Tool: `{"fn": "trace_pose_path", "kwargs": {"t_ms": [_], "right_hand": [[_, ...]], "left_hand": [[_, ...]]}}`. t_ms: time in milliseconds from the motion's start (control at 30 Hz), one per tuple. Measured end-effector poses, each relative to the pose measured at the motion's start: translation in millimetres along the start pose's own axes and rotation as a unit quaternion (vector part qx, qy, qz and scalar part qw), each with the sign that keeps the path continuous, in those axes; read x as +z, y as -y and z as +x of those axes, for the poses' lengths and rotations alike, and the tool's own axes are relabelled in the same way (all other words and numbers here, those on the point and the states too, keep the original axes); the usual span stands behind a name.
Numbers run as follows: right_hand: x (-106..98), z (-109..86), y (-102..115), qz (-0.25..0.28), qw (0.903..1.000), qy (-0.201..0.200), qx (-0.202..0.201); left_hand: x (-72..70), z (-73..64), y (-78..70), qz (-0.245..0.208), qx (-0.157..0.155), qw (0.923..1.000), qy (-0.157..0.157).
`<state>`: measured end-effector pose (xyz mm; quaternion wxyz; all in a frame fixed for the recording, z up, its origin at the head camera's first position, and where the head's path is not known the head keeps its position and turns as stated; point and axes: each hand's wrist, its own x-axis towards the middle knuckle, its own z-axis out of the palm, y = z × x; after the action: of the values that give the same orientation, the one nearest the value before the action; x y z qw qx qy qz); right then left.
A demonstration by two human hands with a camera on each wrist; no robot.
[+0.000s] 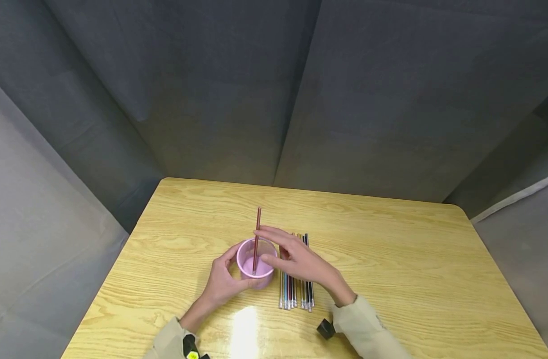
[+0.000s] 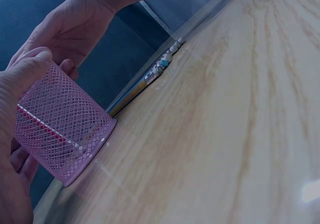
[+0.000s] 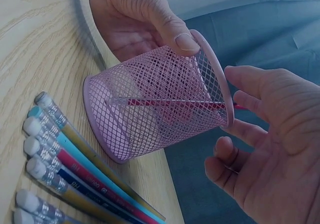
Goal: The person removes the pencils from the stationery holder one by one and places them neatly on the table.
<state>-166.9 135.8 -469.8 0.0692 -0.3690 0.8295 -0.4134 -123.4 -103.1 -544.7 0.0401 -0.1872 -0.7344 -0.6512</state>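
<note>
My left hand [image 1: 224, 281] grips a pink mesh pencil cup [image 3: 155, 99] round its side, with the thumb near the rim. Inside leans one dark red pencil [image 1: 257, 219], eraser end down at the cup's bottom and its upper length above the rim. At the cup's right side, my right hand [image 1: 301, 257] reaches over the rim with loosely bent fingers. Its fingertips come right beside the pencil in the head view, while the thumb stands apart from it. The right wrist view shows that hand's palm [image 3: 285, 149] with the fingers spread near the rim.
Several pencils [image 1: 287, 289] lie side by side on the wooden table [image 1: 390, 259] just right of the cup, partly under my right forearm, erasers towards me. Grey curtains [image 1: 220, 99] hang behind the table and at both sides.
</note>
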Motion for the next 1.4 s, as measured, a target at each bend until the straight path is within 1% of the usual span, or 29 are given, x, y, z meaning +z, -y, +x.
{"fn": "trace_pose_path", "kwargs": {"t_ms": [233,433,700,867,1033,1233,1400], "right_hand": [[0,1.9,-1,-0.001,0.9999,0.007,-0.009],[-1,1.8,1,0.003,0.9999,0.006,-0.01],[-4,-0.5,2,0.01,0.9999,-0.007,0.003],[-7,-1.6,2,0.008,0.9998,-0.016,-0.006],[-10,-3.9,1,0.021,0.9994,-0.023,-0.015],[-13,-6.9,0,0.025,0.999,-0.034,-0.014],[-18,-8.5,3,0.023,0.9985,-0.048,-0.016]], "left_hand": [[-0.3,-0.1,0.3,0.007,0.002,1.0,-0.001],[0.4,0.3,0.2,-0.001,0.006,1.0,-0.002],[1.1,1.5,1.5,-0.001,0.011,0.9999,-0.003],[1.3,2.4,2.6,0.002,0.018,0.9998,0.001],[1.5,2.9,2.6,-0.001,0.026,0.9997,-0.001],[2.7,3.6,1.5,-0.015,0.034,0.9993,-0.002],[3.0,4.1,2.3,-0.014,0.035,0.9993,-0.005]]}}
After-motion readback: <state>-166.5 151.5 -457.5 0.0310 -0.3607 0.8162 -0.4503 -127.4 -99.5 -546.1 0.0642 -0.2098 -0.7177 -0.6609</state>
